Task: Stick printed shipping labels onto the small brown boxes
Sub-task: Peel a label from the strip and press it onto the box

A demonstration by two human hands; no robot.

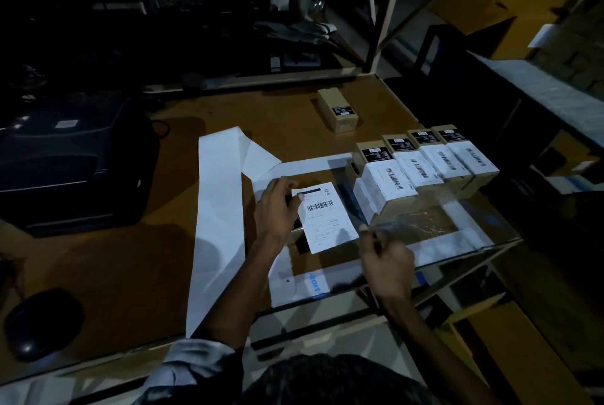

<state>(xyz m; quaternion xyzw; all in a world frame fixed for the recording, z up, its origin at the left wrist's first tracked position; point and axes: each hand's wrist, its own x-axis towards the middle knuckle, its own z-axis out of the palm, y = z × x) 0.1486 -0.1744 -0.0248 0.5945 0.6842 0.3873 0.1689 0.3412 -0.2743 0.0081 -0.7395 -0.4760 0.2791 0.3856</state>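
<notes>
Fingers of the left hand (277, 208) press flat on a white shipping label (327, 216), barcode up, "CRED" just readable. Right hand (387, 262) pinches a clear film strip (421, 225) just right of it. Four labelled brown boxes (425, 166) line up at far right.

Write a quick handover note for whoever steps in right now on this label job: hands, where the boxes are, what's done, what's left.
Left hand: fingers press the label onto the box under it, mostly hidden.
Right hand: curled beside the label's near right corner; hard to tell what it pinches.
Done: four labelled boxes in a row at the table's right.
Left: finish this label; one unlabelled box stands farther back.
Spent backing strip lies left.
</notes>
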